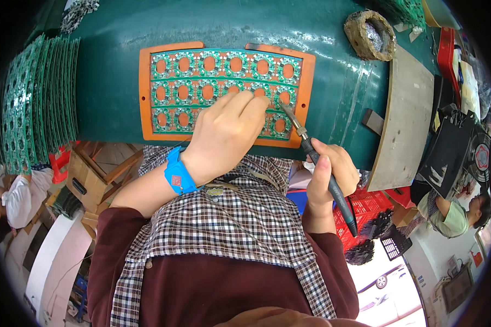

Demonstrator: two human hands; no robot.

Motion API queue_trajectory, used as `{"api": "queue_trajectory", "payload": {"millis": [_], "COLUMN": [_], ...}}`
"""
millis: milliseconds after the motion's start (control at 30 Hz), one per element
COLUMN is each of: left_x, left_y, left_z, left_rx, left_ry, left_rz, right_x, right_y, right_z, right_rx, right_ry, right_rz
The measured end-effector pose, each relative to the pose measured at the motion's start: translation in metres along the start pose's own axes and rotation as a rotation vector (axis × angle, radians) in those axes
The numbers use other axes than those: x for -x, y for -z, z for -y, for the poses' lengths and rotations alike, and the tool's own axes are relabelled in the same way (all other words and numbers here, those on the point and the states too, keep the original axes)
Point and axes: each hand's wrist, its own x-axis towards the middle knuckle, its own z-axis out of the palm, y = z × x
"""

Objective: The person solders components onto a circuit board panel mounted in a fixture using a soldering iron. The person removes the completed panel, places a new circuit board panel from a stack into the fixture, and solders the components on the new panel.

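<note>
Green circuit-board panel (pixel 222 80), sitting in an orange tray (pixel 145 98) on the dark green bench (pixel 109 71), right in front of the person. Panel's a grid: three rows of ring-shaped units, six across in the top row, silvery parts crowded around each ring, orange showing through the round centres. Tray rim has a gap along the far edge, dark mark just right of it; small dark hole in each side.

Right hand (pixel 335 170) closed around the handle of a soldering iron (pixel 304 139), metal end angled down at the rightmost middle-row unit. Tip too small to tell if it touches.

Left hand (pixel 226 128), blue wristband (pixel 180 171), lies over the panel, fingers bent together; fingertips face away, so can't tell if anything's pinched. It covers the middle of the bottom row and part of the middle row. Fine parts and solder joints unreadable at this size.
</note>
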Motion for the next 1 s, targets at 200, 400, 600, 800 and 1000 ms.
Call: {"api": "queue_trajectory", "payload": {"millis": [200, 400, 600, 800, 1000], "left_x": [-0.001, -0.018, -0.029, -0.030, -0.037], "left_y": [0.000, 0.014, 0.001, 0.007, 0.018], "left_z": [0.005, 0.002, 0.009, 0.010, 0.006], "left_rx": [0.015, 0.018, 0.023, 0.021, -0.026], "left_ry": [-0.091, 0.028, 0.061, -0.020, 0.193], "left_rz": [0.018, -0.006, -0.055, 0.008, 0.006], "right_x": [0.000, -0.008, -0.026, -0.025, -0.036], "right_y": [-0.001, 0.003, -0.010, -0.010, -0.014], "right_z": [0.000, -0.002, -0.001, 0.000, 0.007], "right_rx": [0.008, -0.004, 0.009, 0.004, -0.001], "right_ry": [0.020, -0.035, -0.022, -0.009, 0.059], "right_rz": [0.029, -0.045, -0.009, 0.006, -0.013]}}
